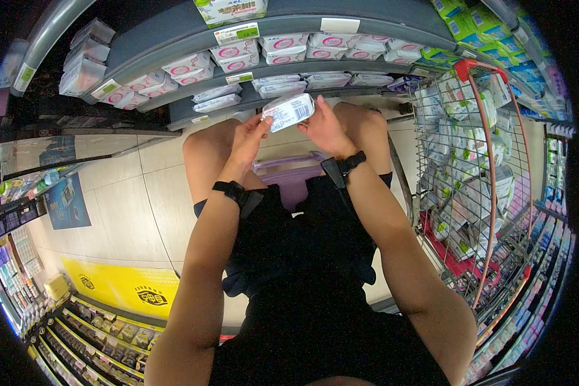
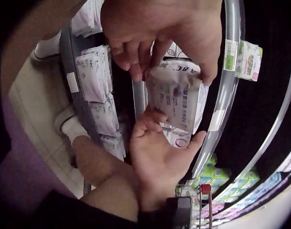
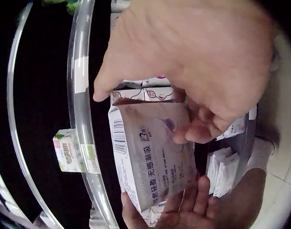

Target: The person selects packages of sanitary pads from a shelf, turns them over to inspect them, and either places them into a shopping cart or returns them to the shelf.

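A white packet with a barcode and small print (image 1: 289,112) (image 2: 176,98) (image 3: 155,148) is held up in front of the lower shelves. My left hand (image 1: 246,143) (image 2: 169,28) (image 3: 183,214) grips one end, its thumb on one side and fingers on the other. At the opposite end is my right hand (image 1: 327,132) (image 2: 157,155) (image 3: 193,57), palm turned up, with its fingertips touching the packet. The right thumb stands away from it.
Shelves (image 1: 167,51) with rows of pink-and-white packets (image 1: 238,53) run ahead. On the right stands a wire cart (image 1: 492,193) filled with packets. A yellow floor sign (image 1: 119,286) lies behind at the left. Bent knees flank a purple stool (image 1: 293,183).
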{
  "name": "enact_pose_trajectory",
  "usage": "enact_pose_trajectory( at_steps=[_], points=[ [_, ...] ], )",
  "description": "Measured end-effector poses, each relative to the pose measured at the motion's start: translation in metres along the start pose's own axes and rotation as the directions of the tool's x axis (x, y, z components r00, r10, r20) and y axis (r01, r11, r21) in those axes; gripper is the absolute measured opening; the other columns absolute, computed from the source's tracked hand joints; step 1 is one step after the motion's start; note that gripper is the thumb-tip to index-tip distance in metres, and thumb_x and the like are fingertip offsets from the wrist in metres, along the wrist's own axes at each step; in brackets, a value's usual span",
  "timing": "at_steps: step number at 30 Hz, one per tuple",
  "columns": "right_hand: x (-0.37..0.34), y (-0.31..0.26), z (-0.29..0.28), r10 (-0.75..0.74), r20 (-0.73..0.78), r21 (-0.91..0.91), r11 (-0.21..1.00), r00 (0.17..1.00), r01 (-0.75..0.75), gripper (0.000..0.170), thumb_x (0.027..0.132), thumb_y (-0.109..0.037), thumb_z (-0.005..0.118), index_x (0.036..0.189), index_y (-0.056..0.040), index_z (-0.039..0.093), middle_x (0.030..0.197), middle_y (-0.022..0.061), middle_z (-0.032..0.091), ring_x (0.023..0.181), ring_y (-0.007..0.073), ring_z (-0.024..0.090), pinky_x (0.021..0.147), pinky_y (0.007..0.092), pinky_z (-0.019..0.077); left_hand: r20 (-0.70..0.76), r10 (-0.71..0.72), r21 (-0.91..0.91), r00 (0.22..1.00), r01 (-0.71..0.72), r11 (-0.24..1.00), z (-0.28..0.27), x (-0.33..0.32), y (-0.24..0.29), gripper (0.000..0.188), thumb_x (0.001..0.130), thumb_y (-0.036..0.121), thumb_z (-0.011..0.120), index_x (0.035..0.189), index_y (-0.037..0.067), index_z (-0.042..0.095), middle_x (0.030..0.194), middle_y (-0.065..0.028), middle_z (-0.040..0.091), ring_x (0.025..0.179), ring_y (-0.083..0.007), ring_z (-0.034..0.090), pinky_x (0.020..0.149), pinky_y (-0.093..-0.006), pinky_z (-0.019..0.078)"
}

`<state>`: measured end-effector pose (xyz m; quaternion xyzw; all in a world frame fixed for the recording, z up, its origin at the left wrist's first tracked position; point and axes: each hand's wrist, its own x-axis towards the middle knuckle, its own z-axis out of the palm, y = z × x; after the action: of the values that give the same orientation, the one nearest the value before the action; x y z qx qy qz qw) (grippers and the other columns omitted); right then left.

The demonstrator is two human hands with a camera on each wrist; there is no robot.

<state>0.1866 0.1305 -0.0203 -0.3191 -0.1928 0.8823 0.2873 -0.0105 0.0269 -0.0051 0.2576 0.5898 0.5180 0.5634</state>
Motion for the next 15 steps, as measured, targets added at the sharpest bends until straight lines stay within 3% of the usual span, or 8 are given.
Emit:
enact_pose_trajectory(
  at_steps=[2,5,11,14,15],
  points=[
    [0.004,0.001,-0.005,-0.015,0.04,-0.036,0.999,0.999,0.016,0.033,0.094,-0.048,0.06,0.111,-0.0205,0.06,0.101,-0.0058,0.063,0.093,0.0115,0.055,0.079,0.0318,0.0403,-0.028,0.015,0.002,0.999,-0.015,1.0,0.003,-0.002,0.004,0.051,0.087,0.04,0.073,0.118,0.0,0.068,0.104,-0.0045,0.07,0.093,-0.0108,0.059,0.08,-0.0277,0.044],
    [0.001,0.002,0.001,-0.065,-0.018,-0.137,0.989,0.998,0.062,0.034,0.093,-0.05,0.06,0.11,-0.0203,0.06,0.101,-0.0049,0.063,0.093,0.012,0.055,0.078,0.0318,0.0401,-0.046,0.021,0.003,0.999,-0.021,1.0,0.004,-0.003,0.007,0.052,0.086,0.041,0.074,0.117,0.0,0.068,0.104,-0.0043,0.07,0.093,-0.0111,0.059,0.08,-0.0279,0.0437],
    [0.003,0.002,-0.001,-0.029,-0.074,-0.034,0.999,0.997,0.027,0.034,0.093,-0.051,0.06,0.108,-0.0209,0.061,0.1,-0.005,0.063,0.092,0.0122,0.054,0.079,0.0333,0.0394,-0.067,0.044,0.029,0.997,-0.043,0.999,0.005,-0.005,0.006,0.053,0.085,0.042,0.074,0.116,0.0,0.068,0.103,-0.0041,0.07,0.093,-0.0115,0.059,0.081,-0.0274,0.042],
    [0.003,0.001,-0.01,-0.024,0.045,0.031,0.999,0.999,0.023,0.036,0.093,-0.053,0.059,0.114,-0.0236,0.058,0.108,-0.0069,0.061,0.1,0.0112,0.052,0.083,0.0327,0.0367,-0.057,0.046,0.023,0.997,-0.045,0.999,0.005,-0.005,0.007,0.053,0.086,0.043,0.074,0.118,0.0,0.067,0.102,-0.0041,0.069,0.093,-0.0121,0.059,0.082,-0.0279,0.0421],
    [0.003,0.001,-0.007,-0.031,0.008,-0.022,0.999,0.999,0.031,0.035,0.093,-0.052,0.059,0.112,-0.0228,0.059,0.105,-0.0062,0.062,0.097,0.0116,0.053,0.081,0.0329,0.0374,-0.05,0.041,0.015,0.998,-0.041,0.999,0.006,-0.006,0.007,0.054,0.086,0.043,0.074,0.118,0.0,0.067,0.102,-0.0042,0.069,0.093,-0.0125,0.059,0.082,-0.0282,0.0423]
  ],
)
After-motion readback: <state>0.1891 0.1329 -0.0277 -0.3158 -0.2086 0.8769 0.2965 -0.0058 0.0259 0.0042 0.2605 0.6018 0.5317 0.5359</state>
